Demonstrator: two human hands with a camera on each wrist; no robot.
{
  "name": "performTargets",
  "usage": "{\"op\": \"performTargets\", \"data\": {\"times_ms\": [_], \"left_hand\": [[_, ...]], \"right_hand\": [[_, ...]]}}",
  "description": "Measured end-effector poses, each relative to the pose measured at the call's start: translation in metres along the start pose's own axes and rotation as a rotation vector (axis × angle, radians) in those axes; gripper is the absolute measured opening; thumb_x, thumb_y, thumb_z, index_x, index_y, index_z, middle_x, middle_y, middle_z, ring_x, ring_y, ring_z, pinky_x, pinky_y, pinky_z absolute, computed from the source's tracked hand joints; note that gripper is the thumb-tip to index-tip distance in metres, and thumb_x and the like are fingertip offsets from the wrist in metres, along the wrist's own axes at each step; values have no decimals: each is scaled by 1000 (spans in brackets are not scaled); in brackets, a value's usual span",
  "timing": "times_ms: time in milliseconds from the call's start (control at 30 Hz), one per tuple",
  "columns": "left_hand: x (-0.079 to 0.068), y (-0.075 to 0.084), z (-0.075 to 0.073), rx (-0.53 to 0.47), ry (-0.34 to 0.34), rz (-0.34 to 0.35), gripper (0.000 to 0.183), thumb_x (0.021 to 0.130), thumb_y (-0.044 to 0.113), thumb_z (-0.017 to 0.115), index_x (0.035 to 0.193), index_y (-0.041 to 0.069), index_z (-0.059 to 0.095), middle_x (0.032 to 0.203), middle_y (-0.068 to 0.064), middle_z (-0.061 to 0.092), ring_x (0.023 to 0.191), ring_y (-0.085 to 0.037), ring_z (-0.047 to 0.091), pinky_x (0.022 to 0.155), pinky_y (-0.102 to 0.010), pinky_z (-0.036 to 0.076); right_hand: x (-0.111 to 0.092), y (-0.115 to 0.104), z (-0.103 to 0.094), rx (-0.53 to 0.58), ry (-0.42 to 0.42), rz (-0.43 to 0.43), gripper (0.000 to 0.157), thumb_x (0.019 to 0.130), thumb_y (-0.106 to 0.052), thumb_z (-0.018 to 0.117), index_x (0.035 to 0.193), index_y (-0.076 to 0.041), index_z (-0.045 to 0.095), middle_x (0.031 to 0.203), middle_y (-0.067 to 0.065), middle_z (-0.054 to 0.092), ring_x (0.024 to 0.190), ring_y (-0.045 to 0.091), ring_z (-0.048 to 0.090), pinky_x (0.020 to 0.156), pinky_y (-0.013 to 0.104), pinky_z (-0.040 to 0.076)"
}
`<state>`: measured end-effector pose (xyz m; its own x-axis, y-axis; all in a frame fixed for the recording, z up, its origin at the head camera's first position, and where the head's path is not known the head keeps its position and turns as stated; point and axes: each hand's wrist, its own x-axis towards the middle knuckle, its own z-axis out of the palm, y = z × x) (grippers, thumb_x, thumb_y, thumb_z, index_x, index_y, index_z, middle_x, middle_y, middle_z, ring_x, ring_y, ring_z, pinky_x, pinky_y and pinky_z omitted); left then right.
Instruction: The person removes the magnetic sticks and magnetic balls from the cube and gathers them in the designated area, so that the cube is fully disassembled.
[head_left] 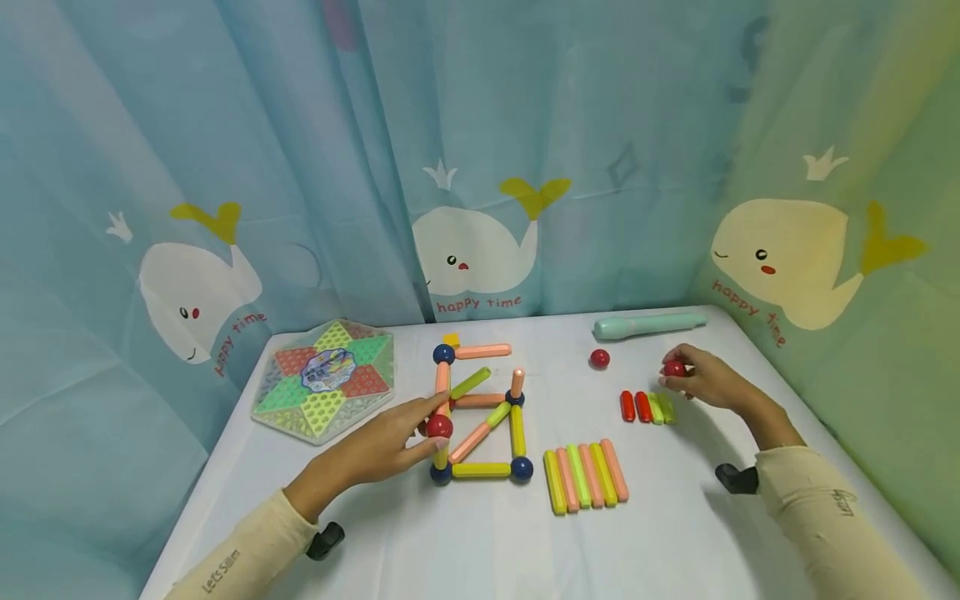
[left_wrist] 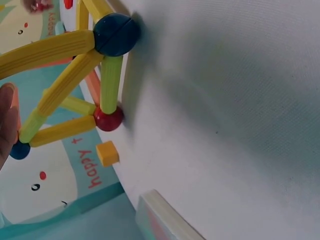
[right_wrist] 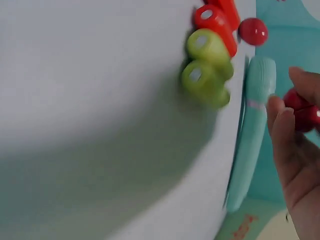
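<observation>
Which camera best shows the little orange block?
The left wrist view shows the little orange block largest and unobstructed. The head view shows it small, partly behind a blue ball; the right wrist view doesn't show it.

Whale-print curtain [head_left: 480,108] behind white table [head_left: 465,546]

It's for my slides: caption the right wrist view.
Right hand holds a red ball near red sticks and green sticks.

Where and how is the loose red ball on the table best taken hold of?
Pinch the loose red ball across its widest part, probably from above, at its left and right sides: it is round, so an off-centre hold might roll it. The mint-green tapered object lies close behind and short red sticks lie in front to the right.
</observation>
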<state>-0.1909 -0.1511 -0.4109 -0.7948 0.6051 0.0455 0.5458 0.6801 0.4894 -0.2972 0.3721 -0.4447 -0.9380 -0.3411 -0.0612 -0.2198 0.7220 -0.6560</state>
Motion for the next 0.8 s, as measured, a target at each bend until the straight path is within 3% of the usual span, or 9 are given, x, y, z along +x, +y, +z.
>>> {"op": "performTargets", "data": {"times_ms": [100, 200, 367, 533, 800], "left_hand": [[1, 1, 0, -3, -4, 4, 69, 101, 47, 56, 157, 12, 34, 122, -1, 62, 100, -14, 62, 81, -26, 54], [2, 1, 0, -4, 0, 13, 69, 102, 46, 56, 157, 13, 34, 122, 0, 62, 100, -12, 61, 80, -26, 53], [1, -1, 2, -1, 6, 12, 69, 102, 48, 54, 158, 14, 33, 120, 2, 62, 100, -11, 61, 81, -26, 53], [0, -3, 3, -7, -1, 4, 70, 102, 51, 52, 158, 15, 32, 122, 1, 62, 102, -14, 63, 84, -27, 54], [0, -6, 2, -10, 0, -3, 70, 101, 53, 52, 158, 17, 32, 123, 1, 62, 104, -16, 64, 85, -28, 54]], "right_hand": [[21, -4, 3, -39, -7, 16, 45, 96, -22, 70, 129, 6, 58, 119, 25, 63, 88, 23, 64, 68, 32, 57], [41, -6, 5, -94, -41, 52, 49, 95, -24, 70, 133, 4, 58, 123, 27, 62, 92, 26, 63, 72, 36, 58], [65, -7, 11, -134, -46, 87, 41, 92, -13, 73, 125, 6, 58, 118, 28, 60, 91, 29, 62, 77, 40, 59], [81, -3, 17, -154, -80, 84, 36, 92, -10, 70, 123, 6, 60, 116, 28, 61, 90, 29, 63, 79, 42, 59], [94, -1, 25, -159, -110, 128, 47, 91, -14, 74, 128, 8, 56, 121, 30, 59, 98, 35, 62, 81, 44, 59]]}}
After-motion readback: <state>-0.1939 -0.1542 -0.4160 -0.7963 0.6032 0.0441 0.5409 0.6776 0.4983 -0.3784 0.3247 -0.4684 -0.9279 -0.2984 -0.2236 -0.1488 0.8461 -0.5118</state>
